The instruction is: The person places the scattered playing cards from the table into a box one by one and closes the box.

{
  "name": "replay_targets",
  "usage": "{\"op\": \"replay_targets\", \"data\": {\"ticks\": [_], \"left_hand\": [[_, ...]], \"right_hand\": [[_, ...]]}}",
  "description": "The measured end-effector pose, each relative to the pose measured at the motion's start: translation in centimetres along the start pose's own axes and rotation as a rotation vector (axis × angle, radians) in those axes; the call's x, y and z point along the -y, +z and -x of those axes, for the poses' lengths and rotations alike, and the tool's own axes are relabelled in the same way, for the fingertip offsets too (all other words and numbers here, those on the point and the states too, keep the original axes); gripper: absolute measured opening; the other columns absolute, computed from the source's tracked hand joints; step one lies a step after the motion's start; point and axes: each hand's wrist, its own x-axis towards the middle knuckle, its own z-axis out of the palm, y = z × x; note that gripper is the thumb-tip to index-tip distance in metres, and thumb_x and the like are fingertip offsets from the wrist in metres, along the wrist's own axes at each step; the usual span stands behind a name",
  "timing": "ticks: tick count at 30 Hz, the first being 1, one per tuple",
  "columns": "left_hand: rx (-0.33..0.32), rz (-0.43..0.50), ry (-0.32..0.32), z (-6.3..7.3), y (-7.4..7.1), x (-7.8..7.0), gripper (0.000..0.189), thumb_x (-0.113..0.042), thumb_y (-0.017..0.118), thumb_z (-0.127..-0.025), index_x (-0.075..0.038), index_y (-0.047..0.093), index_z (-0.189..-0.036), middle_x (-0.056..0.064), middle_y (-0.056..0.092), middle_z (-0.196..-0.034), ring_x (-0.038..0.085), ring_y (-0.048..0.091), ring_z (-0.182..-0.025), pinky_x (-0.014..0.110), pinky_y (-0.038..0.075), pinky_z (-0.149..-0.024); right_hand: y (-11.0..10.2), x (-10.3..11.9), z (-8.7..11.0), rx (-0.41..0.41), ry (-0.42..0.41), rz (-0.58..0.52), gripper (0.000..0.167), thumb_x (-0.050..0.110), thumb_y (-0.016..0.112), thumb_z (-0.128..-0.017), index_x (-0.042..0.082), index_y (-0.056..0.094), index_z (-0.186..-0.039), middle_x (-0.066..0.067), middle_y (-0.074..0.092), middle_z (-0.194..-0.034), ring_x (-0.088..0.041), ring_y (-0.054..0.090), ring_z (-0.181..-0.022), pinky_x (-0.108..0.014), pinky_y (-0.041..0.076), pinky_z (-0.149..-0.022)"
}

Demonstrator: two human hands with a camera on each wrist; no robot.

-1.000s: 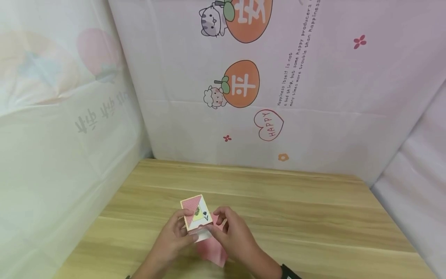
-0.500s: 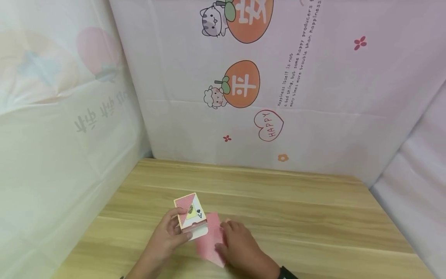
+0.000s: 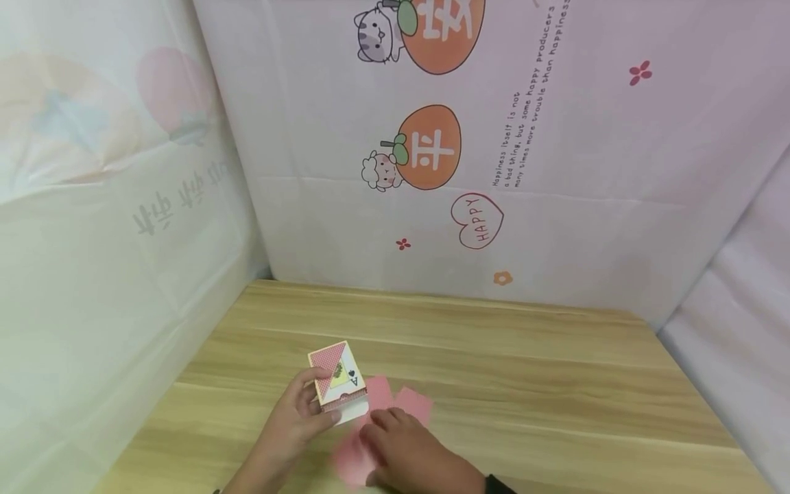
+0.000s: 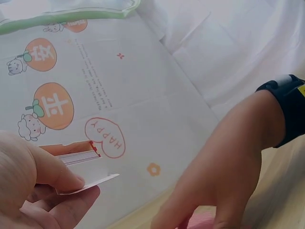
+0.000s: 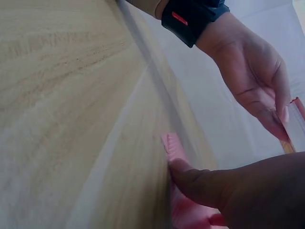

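My left hand (image 3: 293,422) holds a playing card box (image 3: 336,374) above the table, its ace-printed face up. The box's white flap (image 3: 353,412) hangs folded out towards me, and in the left wrist view my thumb presses on that flap. Pink-backed playing cards (image 3: 379,392) lie spread on the wood to the right of the box. My right hand (image 3: 410,446) is over them with its fingers bent. In the right wrist view its thumb lies along the edge of the pink cards (image 5: 183,205), pinching them; its fingertips are mostly hidden there.
The wooden table (image 3: 524,384) reaches back to a white printed cloth (image 3: 555,240). More cloth hangs at the left (image 3: 123,309) and right sides. A dark band (image 4: 286,109) is on the right wrist.
My right hand has left the box flap, gone down to the pink cards and drawn towards me; the cards are now more spread. My left hand shifted slightly left with the box, then stayed.
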Motion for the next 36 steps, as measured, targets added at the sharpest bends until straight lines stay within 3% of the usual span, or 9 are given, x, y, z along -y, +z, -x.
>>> {"op": "replay_targets", "data": {"ticks": [3,6,12,16,20,24,28,33,36], "left_hand": [[-0.006,0.001,0.005,0.0,0.0,0.0,0.065,0.007,0.072,-0.082,-0.009,0.041,-0.137,0.022,0.054,-0.138,0.034,0.062,-0.118,0.036,0.057,-0.093],[-0.003,0.002,0.017,-0.1,0.0,0.0,0.065,0.008,0.072,-0.081,-0.008,0.041,-0.137,0.023,0.053,-0.138,0.034,0.062,-0.119,0.036,0.057,-0.093],[0.002,0.004,0.024,-0.2,0.0,0.0,0.065,0.009,0.071,-0.082,-0.007,0.041,-0.136,0.023,0.053,-0.138,0.033,0.061,-0.118,0.036,0.057,-0.093],[0.006,0.004,0.030,-0.3,0.0,0.0,0.065,0.010,0.071,-0.081,-0.006,0.040,-0.136,0.023,0.053,-0.137,0.032,0.062,-0.116,0.036,0.057,-0.092],[0.003,0.004,0.030,-0.3,0.1,-0.1,0.064,0.010,0.071,-0.081,-0.006,0.040,-0.136,0.023,0.053,-0.136,0.032,0.062,-0.116,0.036,0.057,-0.092],[0.003,0.001,0.029,-0.2,0.1,-0.2,0.065,0.009,0.071,-0.081,-0.006,0.040,-0.137,0.023,0.053,-0.136,0.032,0.062,-0.117,0.036,0.057,-0.093],[0.001,-0.009,0.025,-0.1,0.0,-0.2,0.065,0.009,0.071,-0.082,-0.006,0.040,-0.137,0.024,0.052,-0.137,0.033,0.061,-0.117,0.036,0.057,-0.093],[0.007,-0.012,0.022,0.0,-0.1,-0.2,0.065,0.008,0.070,-0.082,-0.006,0.040,-0.138,0.026,0.050,-0.139,0.033,0.061,-0.119,0.035,0.057,-0.094],[0.013,-0.006,0.021,0.0,-0.1,-0.2,0.065,0.009,0.070,-0.083,-0.005,0.039,-0.138,0.026,0.050,-0.139,0.033,0.061,-0.119,0.035,0.056,-0.095]], "right_hand": [[-0.9,-0.4,0.7,-0.029,-0.098,0.020,0.041,0.034,0.082,-0.078,0.024,0.064,-0.112,0.013,0.058,-0.114,-0.008,0.052,-0.101,-0.022,0.048,-0.086],[-1.6,-1.2,1.5,-0.040,-0.138,-0.003,0.038,0.028,0.085,-0.071,0.025,0.064,-0.102,0.017,0.054,-0.103,-0.004,0.047,-0.089,-0.016,0.042,-0.075],[-2.2,-3.6,3.8,-0.075,-0.065,-0.016,0.033,0.034,0.082,-0.074,0.028,0.051,-0.083,0.018,0.044,-0.088,-0.004,0.042,-0.083,-0.023,0.040,-0.078],[-3.0,-5.3,5.6,-0.059,0.057,0.002,0.025,0.035,0.079,-0.081,0.027,0.060,-0.095,0.010,0.059,-0.107,-0.013,0.053,-0.100,-0.038,0.048,-0.092],[-3.6,-7.1,6.8,-0.015,0.162,-0.013,0.032,0.034,0.078,-0.085,0.023,0.066,-0.112,0.002,0.062,-0.124,-0.025,0.055,-0.117,-0.051,0.046,-0.101],[-3.9,-8.7,7.5,-0.009,0.238,-0.085,0.045,0.035,0.080,-0.084,0.016,0.066,-0.122,-0.002,0.062,-0.123,-0.026,0.056,-0.115,-0.052,0.048,-0.098],[-3.4,-10.7,8.0,-0.007,0.277,-0.126,0.055,0.036,0.080,-0.084,0.012,0.064,-0.131,0.003,0.061,-0.112,-0.017,0.055,-0.102,-0.041,0.052,-0.087],[-3.2,-12.0,8.2,0.026,0.325,-0.198,0.053,0.032,0.080,-0.085,0.011,0.064,-0.131,0.008,0.059,-0.100,-0.013,0.053,-0.091,-0.035,0.050,-0.078],[-3.3,-12.3,8.0,0.040,0.370,-0.275,0.043,0.024,0.079,-0.086,0.011,0.066,-0.125,0.008,0.059,-0.094,-0.013,0.053,-0.089,-0.034,0.050,-0.076]]}}
